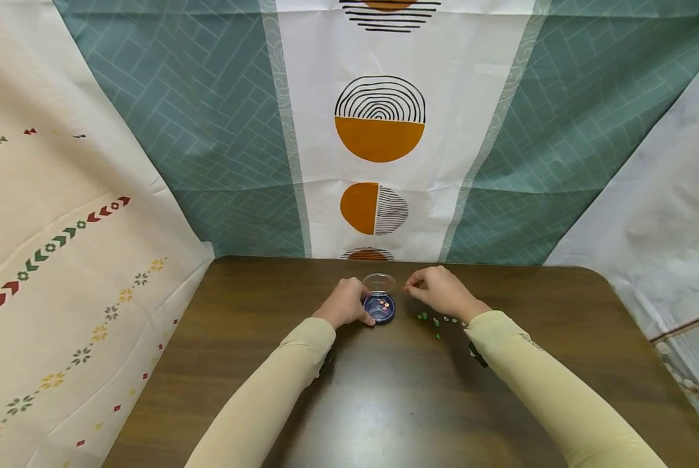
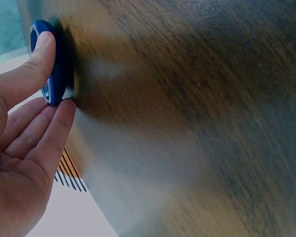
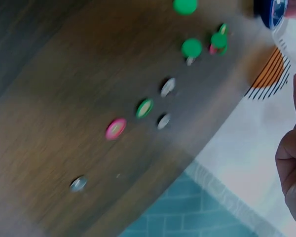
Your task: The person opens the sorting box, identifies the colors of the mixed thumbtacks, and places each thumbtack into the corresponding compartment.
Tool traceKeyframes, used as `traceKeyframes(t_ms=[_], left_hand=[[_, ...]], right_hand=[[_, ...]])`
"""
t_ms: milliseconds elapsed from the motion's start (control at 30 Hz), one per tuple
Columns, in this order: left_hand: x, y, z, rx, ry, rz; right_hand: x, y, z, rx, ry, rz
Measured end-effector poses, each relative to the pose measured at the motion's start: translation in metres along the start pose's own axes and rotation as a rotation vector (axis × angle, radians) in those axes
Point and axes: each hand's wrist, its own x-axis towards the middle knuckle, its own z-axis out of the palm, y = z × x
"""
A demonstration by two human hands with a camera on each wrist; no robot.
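A small round blue case (image 1: pixel 380 320) lies on the table with its clear lid (image 1: pixel 378 281) raised at the back. Several tiny reddish and coppery pieces (image 1: pixel 384 303) sit inside it. My left hand (image 1: pixel 346 303) grips the case from the left, thumb at the near side; in the left wrist view the case's blue rim (image 2: pixel 60 74) shows between thumb and fingers. Right of the case, my right hand (image 1: pixel 441 292) hovers above the table, its fingertips pinching a tiny reddish piece (image 1: pixel 406 288) that is too small to make out clearly.
Below the right hand are scattered small round pieces: green ones (image 3: pixel 191 48), a pink-rimmed one (image 3: pixel 116 129) and silvery ones (image 3: pixel 167 87). The brown wooden table (image 1: pixel 361 403) ends at a patterned cloth (image 1: pixel 378 221) behind; another cloth (image 1: pixel 92 292) hangs at the left.
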Motion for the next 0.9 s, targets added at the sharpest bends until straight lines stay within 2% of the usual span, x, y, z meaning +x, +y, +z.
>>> traceKeyframes(t_ms=[300,667,900], left_hand=[[-0.001,0.004,-0.002,-0.025,-0.011,-0.009],[0.000,0.004,-0.001,0.011,-0.008,0.006],[0.000,0.003,-0.003,0.008,-0.015,0.001]], right_hand=[[0.011,-0.018,0.016,-0.047,-0.024,-0.019],[0.022,-0.016,0.034,-0.101,-0.071,-0.051],[0.028,-0.020,0.038,-0.122,-0.079,-0.049]])
